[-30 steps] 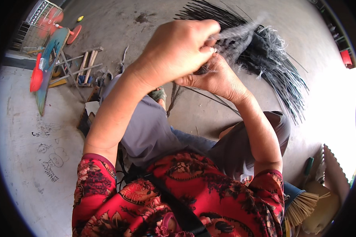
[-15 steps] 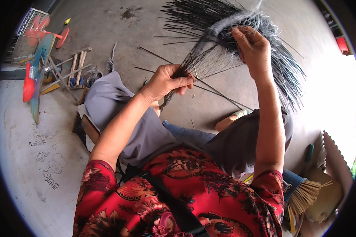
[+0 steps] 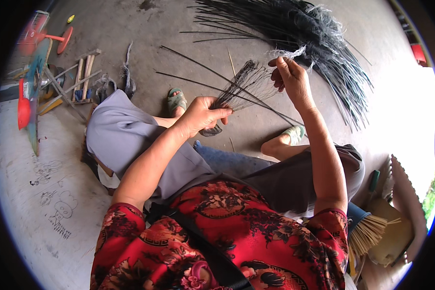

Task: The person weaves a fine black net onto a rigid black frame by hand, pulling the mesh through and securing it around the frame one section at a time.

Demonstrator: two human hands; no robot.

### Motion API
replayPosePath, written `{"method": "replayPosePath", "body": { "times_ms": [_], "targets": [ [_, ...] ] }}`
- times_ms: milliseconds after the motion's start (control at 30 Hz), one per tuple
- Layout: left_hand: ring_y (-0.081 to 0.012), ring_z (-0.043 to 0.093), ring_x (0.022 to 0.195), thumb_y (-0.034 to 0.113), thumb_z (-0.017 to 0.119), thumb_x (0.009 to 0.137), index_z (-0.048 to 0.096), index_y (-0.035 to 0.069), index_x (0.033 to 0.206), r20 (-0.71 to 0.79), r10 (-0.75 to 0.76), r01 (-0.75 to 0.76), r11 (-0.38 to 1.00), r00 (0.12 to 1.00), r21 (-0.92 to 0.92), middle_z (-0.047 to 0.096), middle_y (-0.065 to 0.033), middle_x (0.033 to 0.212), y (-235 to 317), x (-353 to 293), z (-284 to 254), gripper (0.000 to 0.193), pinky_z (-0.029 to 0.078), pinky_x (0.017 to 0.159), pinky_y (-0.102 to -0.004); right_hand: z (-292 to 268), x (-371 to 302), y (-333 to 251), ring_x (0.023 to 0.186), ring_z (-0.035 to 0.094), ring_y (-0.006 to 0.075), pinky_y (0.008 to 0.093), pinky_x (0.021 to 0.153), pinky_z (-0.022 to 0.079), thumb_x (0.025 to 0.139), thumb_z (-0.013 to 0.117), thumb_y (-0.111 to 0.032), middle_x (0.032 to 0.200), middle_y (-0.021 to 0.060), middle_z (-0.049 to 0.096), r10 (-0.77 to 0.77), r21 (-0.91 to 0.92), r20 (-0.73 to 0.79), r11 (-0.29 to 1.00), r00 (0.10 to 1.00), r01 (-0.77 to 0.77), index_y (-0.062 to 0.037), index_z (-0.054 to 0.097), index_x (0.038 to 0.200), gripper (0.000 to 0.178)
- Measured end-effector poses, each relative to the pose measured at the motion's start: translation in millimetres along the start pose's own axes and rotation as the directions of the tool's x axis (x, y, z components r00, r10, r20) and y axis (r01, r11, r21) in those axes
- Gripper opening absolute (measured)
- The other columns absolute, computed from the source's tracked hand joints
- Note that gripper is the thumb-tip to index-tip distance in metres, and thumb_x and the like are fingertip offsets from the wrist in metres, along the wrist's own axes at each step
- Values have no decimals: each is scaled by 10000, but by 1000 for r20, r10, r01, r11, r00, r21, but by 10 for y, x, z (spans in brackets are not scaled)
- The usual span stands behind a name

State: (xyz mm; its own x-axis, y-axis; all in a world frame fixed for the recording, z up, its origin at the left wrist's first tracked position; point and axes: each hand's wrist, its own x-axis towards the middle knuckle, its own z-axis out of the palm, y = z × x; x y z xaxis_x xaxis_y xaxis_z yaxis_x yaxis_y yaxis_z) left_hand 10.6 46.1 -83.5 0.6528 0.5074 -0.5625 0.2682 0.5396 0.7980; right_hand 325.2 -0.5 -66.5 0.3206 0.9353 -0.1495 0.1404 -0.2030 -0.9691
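Note:
My left hand (image 3: 200,116) is closed round one end of a gathered black net (image 3: 244,83), whose loose mesh fans out toward the right. My right hand (image 3: 295,83) is closed in a pinch at the net's far edge, beside a wisp of whitish fibre (image 3: 291,51). Exactly what lies between those fingertips is too fine to make out. Beyond the right hand, a big bundle of dark thin rods (image 3: 340,82) lies on the floor, with pale tangled fibre (image 3: 326,24) across its middle. A few loose dark rods (image 3: 193,64) lie below the net.
A small wooden stool frame (image 3: 84,77), a red toy-like propeller (image 3: 31,36) and a red item on a teal board (image 3: 24,104) stand at the left. Sandalled feet (image 3: 177,101) rest on the floor. A broom-like bundle of straw (image 3: 369,234) is at the lower right.
My right hand has come away from the rod bundle toward me, with the net's edge. The net now hangs apart from the bundle, shorter and more bunched. My left hand stays closed.

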Motion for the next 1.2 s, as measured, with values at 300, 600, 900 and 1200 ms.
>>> {"method": "replayPosePath", "body": {
  "times_ms": [300,600,900,1200],
  "targets": [
    [-8,391,504,136,784,1043,763,19,1097,-21,18,-18,1000,1000,-15,730,-42,825,-4,54,-2,130,257,446,-227,86,-331,-6,887,750,190,344,804,615,1104,723,-423,1008,125,765,155,346,234,909,960,-231,39,700,1246,484],
    [-8,397,505,166,784,1043,762,29,1086,-34,40,-40,999,999,-10,736,-40,841,21,93,0,145,265,449,-225,189,-302,223,893,762,168,310,796,619,1081,740,-151,991,97,786,185,332,232,907,955,-257,66,737,1205,250],
    [-13,410,509,179,773,1044,753,11,1066,-34,35,-35,999,999,-26,732,-46,845,19,109,-3,171,274,451,-225,228,-271,270,900,750,149,296,807,619,1092,731,-154,999,87,786,174,301,218,924,960,-235,45,742,1200,227],
    [-3,403,508,190,783,1039,762,17,1081,-12,-3,2,999,1000,-33,672,0,786,-4,120,-29,179,239,435,-218,301,-272,269,908,751,150,298,812,616,1103,724,-171,990,96,783,177,314,218,918,960,-241,41,732,1187,228]
  ]
}}
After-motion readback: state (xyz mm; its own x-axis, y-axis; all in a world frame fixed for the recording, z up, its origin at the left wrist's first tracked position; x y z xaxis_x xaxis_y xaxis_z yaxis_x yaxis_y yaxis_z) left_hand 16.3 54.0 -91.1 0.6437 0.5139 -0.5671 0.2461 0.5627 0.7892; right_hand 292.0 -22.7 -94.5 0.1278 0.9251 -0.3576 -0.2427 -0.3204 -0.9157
